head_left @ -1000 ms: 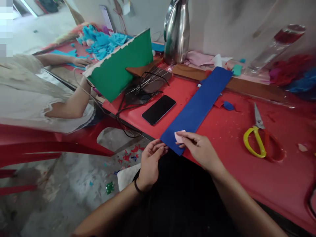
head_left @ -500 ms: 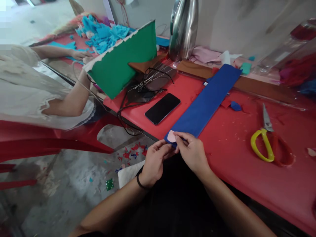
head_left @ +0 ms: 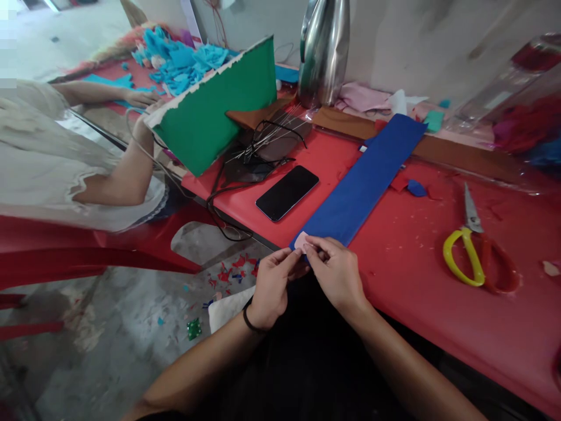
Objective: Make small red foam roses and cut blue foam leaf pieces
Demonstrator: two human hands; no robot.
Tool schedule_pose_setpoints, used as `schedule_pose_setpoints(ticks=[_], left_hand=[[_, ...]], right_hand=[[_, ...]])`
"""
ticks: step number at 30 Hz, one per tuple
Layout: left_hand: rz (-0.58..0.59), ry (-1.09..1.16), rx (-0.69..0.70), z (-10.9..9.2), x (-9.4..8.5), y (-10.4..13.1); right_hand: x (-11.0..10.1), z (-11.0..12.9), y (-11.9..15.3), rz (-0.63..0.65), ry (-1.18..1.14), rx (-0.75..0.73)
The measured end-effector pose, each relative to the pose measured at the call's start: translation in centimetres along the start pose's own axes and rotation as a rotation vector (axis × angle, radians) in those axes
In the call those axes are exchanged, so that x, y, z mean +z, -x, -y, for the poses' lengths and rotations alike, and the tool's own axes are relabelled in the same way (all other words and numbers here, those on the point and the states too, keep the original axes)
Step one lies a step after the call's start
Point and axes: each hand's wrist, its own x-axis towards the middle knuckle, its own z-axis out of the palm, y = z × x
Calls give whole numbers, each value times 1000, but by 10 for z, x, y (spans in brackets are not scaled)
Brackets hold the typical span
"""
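The pink piece, a small rounded cutout, sits on the near corner of the blue strip, right at the table edge. The right hand pinches it between thumb and forefinger, fingers closed on it. The left hand meets it from the other side, fingertips closed on the same corner of the strip, touching the pink piece.

As far as can be judged, the piece is being lined up on the strip as a pattern. No outline or cut shows on the blue yet, so marking and cutting seem left to do. The scissors lie untouched well to the right.

Just beside the strip lies a phone, and beyond it a green sheet and a steel jug. Another person's arm rests at the left.
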Motion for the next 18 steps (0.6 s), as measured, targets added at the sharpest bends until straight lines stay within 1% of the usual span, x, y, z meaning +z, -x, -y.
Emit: schedule_pose_setpoints(ticks=[2, 3, 4, 5, 6, 7, 9, 10, 11, 12, 13, 14, 15, 16, 18], left_hand=[[-16, -21, 8, -1, 0, -1], [-27, -33, 11, -1, 0, -1], [-42, -43, 14, -2, 1, -2], [-60, -51, 16, -4, 1, -2], [-76, -58, 16, -5, 1, -2], [-92, -62, 15, -7, 1, -3], [-120, -68, 15, -10, 2, -4], [-130, -73, 16, -11, 3, -5], [-137, -79, 18, -12, 4, -5], [-141, -88, 26, -12, 4, -6], [-146, -97, 41, -12, 5, -6], [-153, -104, 64, -12, 6, -6], [-161, -109, 93, -11, 7, -7], [-170, -114, 126, -10, 9, -7], [-186, -126, 193, -7, 10, -7]], right_hand=[[-1, 3, 0, 14, 46, -34], [-5, 3, 0, 17, 76, -51], [-14, 1, -1, 11, 113, -60], [-28, -4, -2, -2, 158, -61], [-48, -11, -3, -64, 214, -36], [-72, -21, -4, -130, 286, 2], [-129, -49, -7, -302, 518, 123], [-159, -65, -8, -307, 646, 201], [-186, -81, -8, -271, 756, 288], [-209, -96, -8, -189, 811, 375], [-227, -110, -7, -149, 809, 411], [-239, -121, -6, -142, 810, 438], [-246, -129, -4, -127, 793, 459], [-248, -136, -2, -106, 772, 463], [-245, -141, 1, -103, 768, 433]])
